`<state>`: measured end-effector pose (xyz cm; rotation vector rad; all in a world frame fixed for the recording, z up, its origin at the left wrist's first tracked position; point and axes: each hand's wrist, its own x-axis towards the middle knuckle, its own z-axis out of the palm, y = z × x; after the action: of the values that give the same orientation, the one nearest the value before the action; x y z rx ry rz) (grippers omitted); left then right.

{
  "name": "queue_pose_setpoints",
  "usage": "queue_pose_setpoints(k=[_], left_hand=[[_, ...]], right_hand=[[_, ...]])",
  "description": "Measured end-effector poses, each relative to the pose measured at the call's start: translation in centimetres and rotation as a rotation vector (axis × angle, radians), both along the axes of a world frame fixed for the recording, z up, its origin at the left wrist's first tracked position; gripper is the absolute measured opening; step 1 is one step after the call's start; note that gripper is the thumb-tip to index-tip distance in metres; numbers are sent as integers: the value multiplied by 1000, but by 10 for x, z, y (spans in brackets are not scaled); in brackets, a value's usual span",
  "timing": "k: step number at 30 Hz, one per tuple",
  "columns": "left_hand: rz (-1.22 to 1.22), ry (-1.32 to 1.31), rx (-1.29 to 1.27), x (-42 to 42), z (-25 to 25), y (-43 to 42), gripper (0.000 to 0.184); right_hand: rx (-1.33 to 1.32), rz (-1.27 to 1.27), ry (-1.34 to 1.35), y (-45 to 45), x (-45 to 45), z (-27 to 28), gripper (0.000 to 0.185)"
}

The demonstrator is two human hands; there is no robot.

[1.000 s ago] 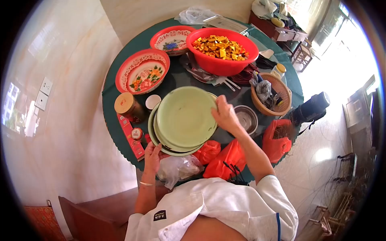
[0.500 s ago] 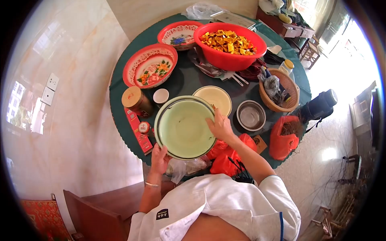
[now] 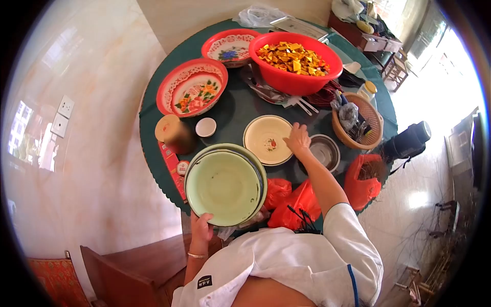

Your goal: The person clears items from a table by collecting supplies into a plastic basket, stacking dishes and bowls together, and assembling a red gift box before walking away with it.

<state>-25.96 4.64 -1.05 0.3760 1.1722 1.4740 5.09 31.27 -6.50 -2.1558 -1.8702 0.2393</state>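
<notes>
My left hand (image 3: 203, 226) grips the lower edge of a light green enamel basin (image 3: 222, 187), thumb over the rim. A second green rim shows behind it, so at least two basins are stacked and tilted toward me. My right hand (image 3: 298, 139) reaches to the right rim of a cream enamel dish (image 3: 263, 135) with a small flower in its middle. Its fingers are spread at the rim; whether they press on it I cannot tell. A steel bowl (image 3: 327, 153) sits just right of that hand, partly behind the wrist.
Behind stand two red flowered basins (image 3: 166, 84) and a red tub (image 3: 307, 84) of gold folded paper. Left are a canister (image 3: 179, 135) and white lid (image 3: 205, 127). Right are a tan basket (image 3: 376, 115), red bag (image 3: 358, 187) and black flask (image 3: 409, 140). Red bags (image 3: 302, 204) lie near me.
My right hand has let go of the green basins and moved right to the cream dish. My left hand has brought the basins lower and slightly left, uncovering the cream dish.
</notes>
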Motion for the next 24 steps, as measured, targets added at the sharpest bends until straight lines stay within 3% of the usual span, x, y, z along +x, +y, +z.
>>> queue_pose_setpoints(k=[4, 8, 12, 15, 18, 21, 24], left_hand=[[32, -8, 23, 3, 1, 4, 63], [27, 20, 41, 5, -5, 14, 62], [-26, 24, 104, 3, -7, 25, 64], [-3, -12, 88, 7, -6, 30, 62], [-36, -11, 53, 10, -3, 34, 53], [-79, -28, 14, 8, -10, 39, 53], [-61, -72, 15, 15, -3, 44, 47]], right_hand=[[-120, 79, -81, 24, 10, -28, 28], [-13, 154, -150, 31, 14, -16, 18], [123, 239, -121, 17, 7, 50, 18], [327, 127, -88, 13, 19, 89, 21], [432, 98, 139, -10, 24, 147, 19], [502, 279, 390, -32, 17, 156, 18], [362, 358, 548, -65, -18, 151, 19]])
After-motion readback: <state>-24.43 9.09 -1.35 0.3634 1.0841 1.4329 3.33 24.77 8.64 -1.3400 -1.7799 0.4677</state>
